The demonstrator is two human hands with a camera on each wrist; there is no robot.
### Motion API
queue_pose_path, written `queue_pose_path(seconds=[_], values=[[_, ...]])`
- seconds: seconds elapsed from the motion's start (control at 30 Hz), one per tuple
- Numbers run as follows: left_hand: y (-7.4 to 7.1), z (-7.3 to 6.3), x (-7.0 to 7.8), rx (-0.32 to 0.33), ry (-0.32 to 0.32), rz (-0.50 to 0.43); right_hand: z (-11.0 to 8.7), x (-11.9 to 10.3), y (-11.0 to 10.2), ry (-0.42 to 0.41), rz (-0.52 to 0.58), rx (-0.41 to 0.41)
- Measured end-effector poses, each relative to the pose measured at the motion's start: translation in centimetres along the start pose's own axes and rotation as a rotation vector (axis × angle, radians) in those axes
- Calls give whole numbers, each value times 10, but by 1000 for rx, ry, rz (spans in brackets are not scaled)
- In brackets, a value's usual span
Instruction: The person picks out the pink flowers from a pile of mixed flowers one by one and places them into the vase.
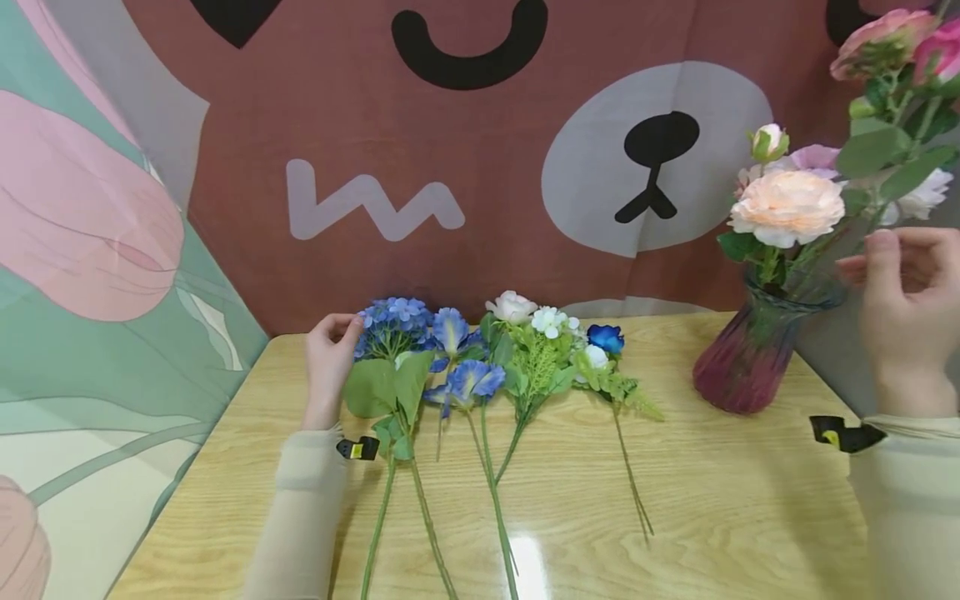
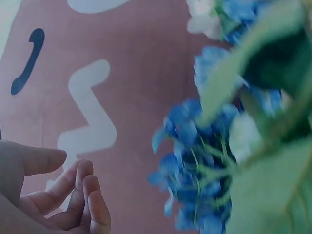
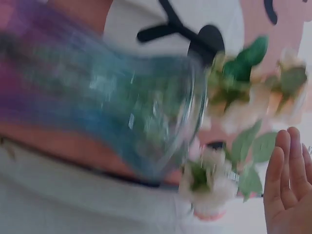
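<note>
Beside the blue hydrangea (image 1: 393, 321) lying at the left of the row, my left hand (image 1: 327, 362) is raised with loosely bent fingers. In the left wrist view that hand (image 2: 58, 200) holds nothing, thumb apart from the fingers, and the hydrangea (image 2: 187, 170) is off to its right. My right hand (image 1: 911, 312) hovers by the rim of a glass vase (image 1: 742, 362), blue above and pink below. The right wrist view shows its fingers (image 3: 277, 180) extended and holding nothing. In the vase stand a peach flower (image 1: 787, 204) and other pink and white blooms. The vase (image 3: 122, 107) is blurred there.
Blue irises (image 1: 472, 379), a white rose (image 1: 512, 306) with green sprigs, and a blue rose (image 1: 606, 337) lie on the wooden table (image 1: 570, 517). Their stems point toward the front edge. A printed cloth (image 1: 495, 167) hangs behind the table.
</note>
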State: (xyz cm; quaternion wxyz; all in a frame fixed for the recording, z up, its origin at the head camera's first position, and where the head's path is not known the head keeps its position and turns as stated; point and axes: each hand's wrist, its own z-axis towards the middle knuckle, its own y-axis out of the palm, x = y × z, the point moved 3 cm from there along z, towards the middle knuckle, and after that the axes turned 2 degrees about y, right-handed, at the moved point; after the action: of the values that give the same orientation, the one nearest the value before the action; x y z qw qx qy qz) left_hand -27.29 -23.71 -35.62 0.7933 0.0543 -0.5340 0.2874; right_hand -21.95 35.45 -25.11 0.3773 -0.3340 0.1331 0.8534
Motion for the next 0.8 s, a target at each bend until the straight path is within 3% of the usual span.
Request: queue_pose_path(seconds=[0.17,0.33,0.6,0.8], values=[[18,-4,22,-38,-42,-89,-9,-6,22,-157,73,41],[32,-11,49,-74,-90,-138,-17,-5,39,-157,93,38],[71,-9,36,-85,-95,-217,-32,1,58,-107,184,13],[98,-18,39,-71,-114,-256,-44,12,74,-74,149,-20]])
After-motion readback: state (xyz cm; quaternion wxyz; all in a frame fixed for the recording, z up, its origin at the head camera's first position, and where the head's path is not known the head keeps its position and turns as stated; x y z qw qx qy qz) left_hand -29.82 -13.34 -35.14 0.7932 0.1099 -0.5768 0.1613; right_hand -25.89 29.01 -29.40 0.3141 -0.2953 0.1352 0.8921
